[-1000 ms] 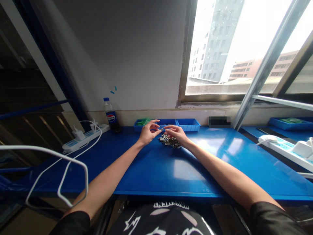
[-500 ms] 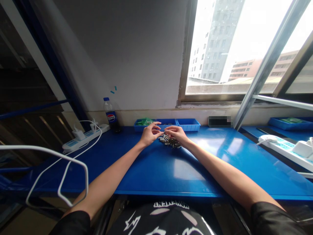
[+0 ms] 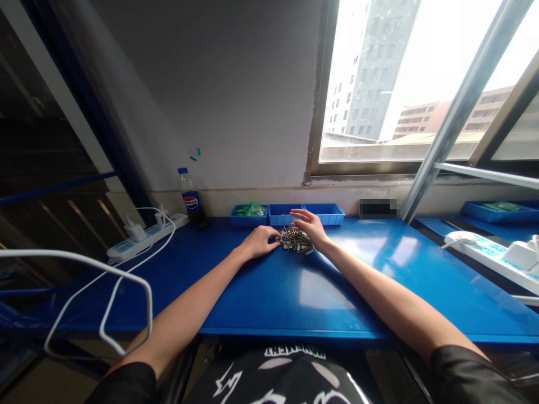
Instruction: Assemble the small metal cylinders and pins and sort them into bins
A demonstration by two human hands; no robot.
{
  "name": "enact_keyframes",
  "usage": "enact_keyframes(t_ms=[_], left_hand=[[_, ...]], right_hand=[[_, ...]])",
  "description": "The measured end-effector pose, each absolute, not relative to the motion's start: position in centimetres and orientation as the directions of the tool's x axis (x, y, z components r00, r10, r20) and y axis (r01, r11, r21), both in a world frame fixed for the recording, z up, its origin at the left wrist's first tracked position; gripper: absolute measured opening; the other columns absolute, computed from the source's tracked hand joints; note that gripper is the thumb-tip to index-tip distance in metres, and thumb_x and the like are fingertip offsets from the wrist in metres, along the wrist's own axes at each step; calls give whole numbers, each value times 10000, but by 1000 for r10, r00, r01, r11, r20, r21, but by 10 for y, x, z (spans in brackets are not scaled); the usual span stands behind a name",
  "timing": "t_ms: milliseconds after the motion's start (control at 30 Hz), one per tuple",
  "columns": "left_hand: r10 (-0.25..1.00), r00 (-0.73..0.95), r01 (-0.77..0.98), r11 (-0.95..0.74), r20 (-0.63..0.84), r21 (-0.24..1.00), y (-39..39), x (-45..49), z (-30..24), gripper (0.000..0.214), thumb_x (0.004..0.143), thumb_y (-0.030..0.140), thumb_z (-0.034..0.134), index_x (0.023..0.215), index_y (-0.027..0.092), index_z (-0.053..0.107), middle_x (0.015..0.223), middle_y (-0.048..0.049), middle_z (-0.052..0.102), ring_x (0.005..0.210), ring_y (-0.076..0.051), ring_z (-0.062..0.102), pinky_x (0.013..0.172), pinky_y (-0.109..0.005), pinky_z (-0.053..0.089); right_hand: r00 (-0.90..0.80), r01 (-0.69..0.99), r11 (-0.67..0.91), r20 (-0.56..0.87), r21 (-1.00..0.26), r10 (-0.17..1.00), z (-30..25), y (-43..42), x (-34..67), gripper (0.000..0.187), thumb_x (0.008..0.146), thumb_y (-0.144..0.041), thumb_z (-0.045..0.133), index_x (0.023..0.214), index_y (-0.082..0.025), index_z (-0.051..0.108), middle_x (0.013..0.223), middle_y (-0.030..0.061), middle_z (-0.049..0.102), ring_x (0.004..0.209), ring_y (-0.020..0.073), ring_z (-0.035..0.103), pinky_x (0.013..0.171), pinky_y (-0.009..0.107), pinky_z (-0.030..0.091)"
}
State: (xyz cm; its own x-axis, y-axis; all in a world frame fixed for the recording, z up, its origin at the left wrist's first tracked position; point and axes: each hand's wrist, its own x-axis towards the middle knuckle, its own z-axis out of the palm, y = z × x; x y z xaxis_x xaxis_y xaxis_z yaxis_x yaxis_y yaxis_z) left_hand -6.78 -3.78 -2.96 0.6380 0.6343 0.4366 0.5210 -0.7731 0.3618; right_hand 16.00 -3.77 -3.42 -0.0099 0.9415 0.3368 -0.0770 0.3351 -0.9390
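A pile of small metal parts, silvery and brass-coloured, lies on the blue table. At its left edge, my left hand is low with its fingers curled and thumb and fingertips pinched together; what they hold is too small to make out. Above the back right of the pile, my right hand has its fingers stretched out and apart, with nothing visible in them. Behind its fingertips stands the middle blue bin, whose contents are mostly hidden.
A blue bin with green plastic bags stands at the back left, another blue bin at the back right. A cola bottle and a power strip with white cables are further left. Another power strip lies right.
My hands were close together above the pile and have moved apart. The left has come down to the pile's left edge; the right has lifted slightly and opened its fingers.
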Motion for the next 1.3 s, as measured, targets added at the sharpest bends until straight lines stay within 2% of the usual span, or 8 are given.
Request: enact_keyframes(t_ms=[167, 467, 767, 867, 967, 1133, 1300], left_hand=[[666, 616, 535, -745, 419, 397, -35, -69, -30, 238, 790, 237, 726, 1010, 184, 800, 1004, -78, 791, 915, -226, 738, 857, -298, 571], [645, 642, 561, -764, 415, 319, -36, -67, -32, 309, 801, 126, 653, 1074, 187, 786, 1041, -77, 782, 952, -218, 731, 902, -292, 560], [661, 614, 565, -750, 431, 345, -35, -67, -33, 219, 863, 196, 679, 1032, 212, 819, 1054, -64, 798, 967, -228, 748, 901, -294, 561], [676, 574, 530, -736, 461, 420, -33, -66, -34, 220, 859, 228, 704, 1043, 208, 823, 1062, -71, 800, 959, -233, 753, 887, -305, 571], [719, 483, 465, -694, 499, 550, -32, -65, -33, 212, 852, 264, 730, 1026, 193, 827, 1038, -78, 804, 918, -237, 760, 854, -321, 588], [828, 296, 255, -548, 476, 796, -27, -62, -30, 306, 810, 350, 794, 1045, 156, 820, 1015, -109, 804, 922, -267, 772, 860, -371, 618], [864, 267, 77, -460, 426, 885, -28, -60, -29, 432, 713, 426, 872, 1021, 127, 819, 1040, -139, 797, 976, -296, 767, 955, -425, 602]], right_hand=[[-14, -68, 317, 318, -946, 948, -34, -39, 160, 412, 723, -344, 770, 1109, -208, 734, 1195, 105, 744, 797, 187, 714, 714, 328, 568], [-18, -79, 301, 303, -950, 953, -31, -42, 158, 377, 708, -358, 778, 1052, -207, 751, 1105, 85, 768, 745, 165, 690, 644, 285, 543], [-25, -82, 295, 298, -952, 954, -30, -43, 158, 359, 710, -363, 776, 1026, -195, 753, 1081, 87, 772, 724, 156, 667, 646, 284, 528], [-27, -82, 294, 297, -952, 954, -32, -41, 159, 354, 712, -366, 777, 1022, -197, 752, 1078, 89, 773, 714, 157, 663, 649, 293, 524], [-37, -76, 299, 302, -951, 952, -33, -40, 160, 351, 723, -372, 774, 1028, -199, 751, 1051, 82, 778, 717, 161, 666, 658, 294, 519], [-83, -2, 322, 321, -947, 944, -35, -39, 158, 329, 767, -414, 761, 1017, -200, 759, 833, 46, 773, 700, 167, 658, 652, 282, 501], [-213, -58, 297, 302, -953, 929, -34, -45, 153, 364, 790, -462, 787, 1036, -196, 764, 841, 55, 776, 691, 161, 655, 656, 280, 507]])
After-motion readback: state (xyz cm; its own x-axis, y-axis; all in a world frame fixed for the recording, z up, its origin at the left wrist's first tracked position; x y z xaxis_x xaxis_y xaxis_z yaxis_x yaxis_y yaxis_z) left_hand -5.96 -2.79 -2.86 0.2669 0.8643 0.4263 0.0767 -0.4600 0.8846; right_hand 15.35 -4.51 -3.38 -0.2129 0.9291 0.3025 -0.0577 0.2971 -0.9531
